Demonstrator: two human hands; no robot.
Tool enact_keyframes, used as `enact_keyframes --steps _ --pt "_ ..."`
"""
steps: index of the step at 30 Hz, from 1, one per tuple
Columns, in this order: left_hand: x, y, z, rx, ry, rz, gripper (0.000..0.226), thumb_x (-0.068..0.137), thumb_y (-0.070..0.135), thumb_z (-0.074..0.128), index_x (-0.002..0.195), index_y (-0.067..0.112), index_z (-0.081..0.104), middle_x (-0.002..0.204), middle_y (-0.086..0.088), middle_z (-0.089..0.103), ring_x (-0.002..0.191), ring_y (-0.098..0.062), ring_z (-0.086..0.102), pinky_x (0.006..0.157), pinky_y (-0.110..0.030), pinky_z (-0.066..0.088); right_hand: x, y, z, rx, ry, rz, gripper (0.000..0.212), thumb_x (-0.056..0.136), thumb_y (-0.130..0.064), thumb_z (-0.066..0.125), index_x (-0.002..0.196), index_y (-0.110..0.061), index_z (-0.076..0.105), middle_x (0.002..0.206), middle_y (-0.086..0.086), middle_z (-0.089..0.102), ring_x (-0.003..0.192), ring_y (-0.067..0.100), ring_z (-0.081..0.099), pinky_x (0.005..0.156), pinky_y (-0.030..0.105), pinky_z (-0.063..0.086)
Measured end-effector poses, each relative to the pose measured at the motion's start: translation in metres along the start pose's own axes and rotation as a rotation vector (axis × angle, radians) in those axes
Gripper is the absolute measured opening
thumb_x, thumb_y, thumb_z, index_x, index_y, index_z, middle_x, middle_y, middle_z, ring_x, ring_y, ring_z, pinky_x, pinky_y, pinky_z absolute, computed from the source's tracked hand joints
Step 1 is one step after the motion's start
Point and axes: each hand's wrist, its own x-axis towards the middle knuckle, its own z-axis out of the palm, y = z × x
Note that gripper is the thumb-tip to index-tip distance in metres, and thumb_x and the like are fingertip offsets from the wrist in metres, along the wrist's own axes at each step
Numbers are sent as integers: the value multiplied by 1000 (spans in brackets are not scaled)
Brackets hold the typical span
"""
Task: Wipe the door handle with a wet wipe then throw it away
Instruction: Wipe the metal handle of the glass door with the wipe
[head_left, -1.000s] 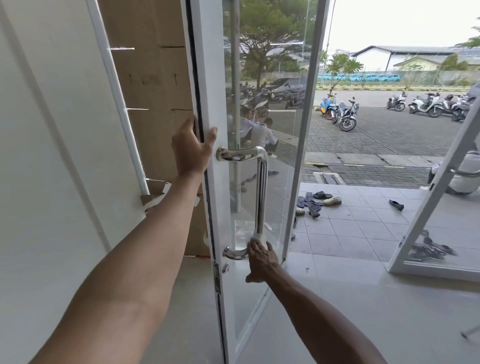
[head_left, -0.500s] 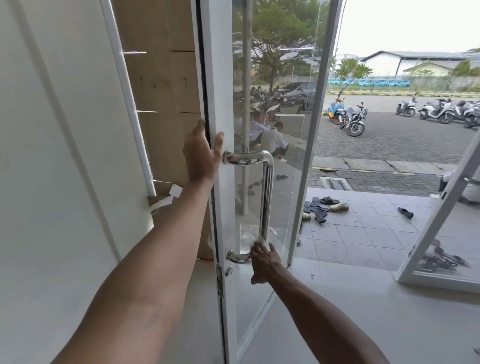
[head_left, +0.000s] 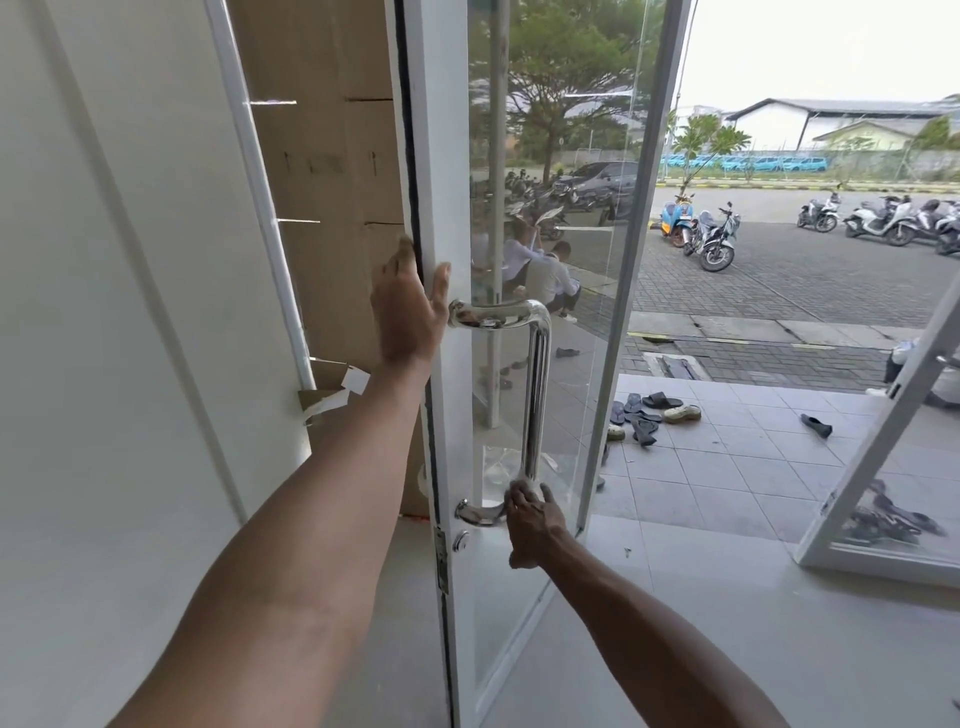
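Observation:
A chrome door handle (head_left: 537, 384) runs vertically on the white-framed glass door (head_left: 441, 156). My right hand (head_left: 535, 519) is wrapped around the handle's lower bend, and a small pale patch of wet wipe (head_left: 525, 486) shows at the fingertips; the rest of the wipe is hidden. Higher up, my left hand (head_left: 408, 306) clasps the door's edge just left of the handle's top mount, thumb on the front face and fingers behind the edge.
A white wall (head_left: 130, 312) and brown cardboard (head_left: 332, 208) stand left of the door. A second open door leaf (head_left: 883, 441) leans at the right. Several sandals (head_left: 649, 410) lie on the tiled porch. Parked motorbikes (head_left: 711, 239) and people sitting outside show through the glass.
The view has swung a little, so the door sits further right in the frame. Both hands keep their places on the door edge and the handle's lower end.

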Motion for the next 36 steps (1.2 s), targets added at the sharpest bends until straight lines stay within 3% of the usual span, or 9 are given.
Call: enact_keyframes --steps 4,7,14,17,20,22,26,31,36 --pt "0 1 0 11 -3 -11 60 98 32 54 141 -7 42 127 -25 61 116 -39 57 100 -39 43 1 -40 -1 331 43 -86 110 76 -53 70 151 -4 5 160 14 6 148 27 3 121 44 5" --pt "0 0 1 16 -5 -6 59 98 31 55 140 -8 43 129 -25 60 118 -39 57 102 -38 42 -2 -60 1 397 56 -117 114 78 -54 68 152 -3 -2 160 15 -5 148 29 -5 121 43 2" --pt "5 -3 -5 8 -40 11 57 98 32 56 139 -8 46 126 -24 62 116 -38 59 103 -40 43 -10 -22 13 134 39 -52 109 82 -50 64 151 -5 -8 161 12 -8 148 25 -9 121 45 -2" --pt "7 -4 -6 12 -59 2 59 98 33 55 140 -7 45 127 -24 62 118 -38 58 103 -41 42 -13 8 10 -107 26 -58 107 83 -49 62 151 -4 -8 160 11 -11 148 24 -11 118 53 -4" --pt "8 -5 -7 17 -63 1 60 98 33 56 141 -7 44 125 -24 62 116 -37 58 102 -39 43 -13 33 0 -461 63 -61 89 93 -39 50 151 -6 -9 159 8 -17 147 21 -15 116 58 -6" --pt "8 -6 -7 18 -58 -3 60 98 33 56 141 -6 44 125 -23 63 116 -36 59 102 -38 43 -12 40 -10 -576 118 -51 72 100 -29 38 151 -8 -9 160 5 -17 147 18 -15 116 55 -7" --pt "8 -7 -7 3 -54 -2 61 98 32 56 142 -7 42 126 -24 62 118 -37 58 103 -38 44 -7 49 -37 -717 284 1 72 101 -23 38 151 -10 -12 159 5 -19 147 18 -14 117 50 -3" --pt "10 -10 -7 4 -61 9 59 98 34 56 139 -7 46 122 -25 64 111 -37 61 98 -41 46 3 72 -113 -715 595 121 71 98 -24 38 152 -6 -4 161 10 -7 148 22 -5 117 51 1" --pt "11 -12 -8 10 -61 5 58 97 37 55 136 -5 49 113 -24 67 103 -36 63 92 -40 49 6 83 -152 -772 637 170 65 97 -24 40 152 -6 10 161 11 5 149 24 3 118 53 5"
